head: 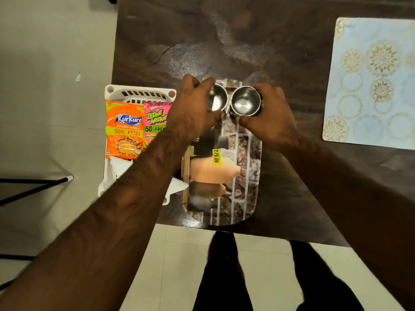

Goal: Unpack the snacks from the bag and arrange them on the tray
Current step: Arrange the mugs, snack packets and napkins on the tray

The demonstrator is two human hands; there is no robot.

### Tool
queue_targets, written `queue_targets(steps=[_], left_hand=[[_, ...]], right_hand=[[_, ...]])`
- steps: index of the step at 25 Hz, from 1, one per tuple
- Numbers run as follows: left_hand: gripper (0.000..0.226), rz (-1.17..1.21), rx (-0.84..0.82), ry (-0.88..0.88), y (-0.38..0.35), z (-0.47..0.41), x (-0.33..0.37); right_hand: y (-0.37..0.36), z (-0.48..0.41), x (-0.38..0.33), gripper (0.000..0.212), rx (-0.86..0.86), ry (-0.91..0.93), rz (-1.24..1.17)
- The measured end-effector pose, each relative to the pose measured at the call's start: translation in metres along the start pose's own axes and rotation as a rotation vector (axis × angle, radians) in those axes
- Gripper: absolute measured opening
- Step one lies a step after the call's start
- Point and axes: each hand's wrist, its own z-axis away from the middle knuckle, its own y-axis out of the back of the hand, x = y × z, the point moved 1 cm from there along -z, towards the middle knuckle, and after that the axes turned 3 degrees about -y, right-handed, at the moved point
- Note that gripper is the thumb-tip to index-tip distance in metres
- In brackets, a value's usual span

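Gripping one steel cup per hand, left hand (193, 108) on cup (216, 101), right hand (269, 115) on cup (244, 102), we hold both over the tray (244, 176); packets (124, 129) sit in the basket (139, 90).

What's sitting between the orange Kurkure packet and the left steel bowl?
In the head view, a pink Tedhe Medhe packet, partly hidden by the left hand gripping that bowl.

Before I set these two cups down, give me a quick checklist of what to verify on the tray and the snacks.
1. Left hand grip on left cup: ok, fingers wrap it.
2. Right hand grip on right cup: ok.
3. Cups empty: ok for the right; the left is partly hidden, cannot tell.
4. Cups over the tray far end: ok.
5. Room on the tray: ok, near part is bare.
6. Snacks on the tray: not ok, the Kurkure pack and pink pack lie in the white basket.
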Motion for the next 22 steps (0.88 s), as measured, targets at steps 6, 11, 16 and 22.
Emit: queue_targets(steps=[6, 11, 16, 22], left_hand=[[0.081, -0.003, -0.031, -0.026, 0.006, -0.006, -0.006], [0.082, -0.003, -0.07, -0.027, 0.012, -0.006, -0.013], [0.084, -0.004, -0.087, -0.02, 0.012, -0.007, -0.012], [0.086, -0.012, -0.117, -0.039, 0.014, -0.008, -0.011]], right_hand=[[0.003, -0.004, 0.0, 0.073, 0.009, 0.018, -0.001], [-0.002, -0.003, 0.001, 0.071, 0.046, 0.011, -0.021], [-0.002, -0.001, 0.001, 0.07, 0.049, 0.018, -0.022], [-0.002, 0.001, -0.001, 0.074, 0.028, 0.007, -0.016]])
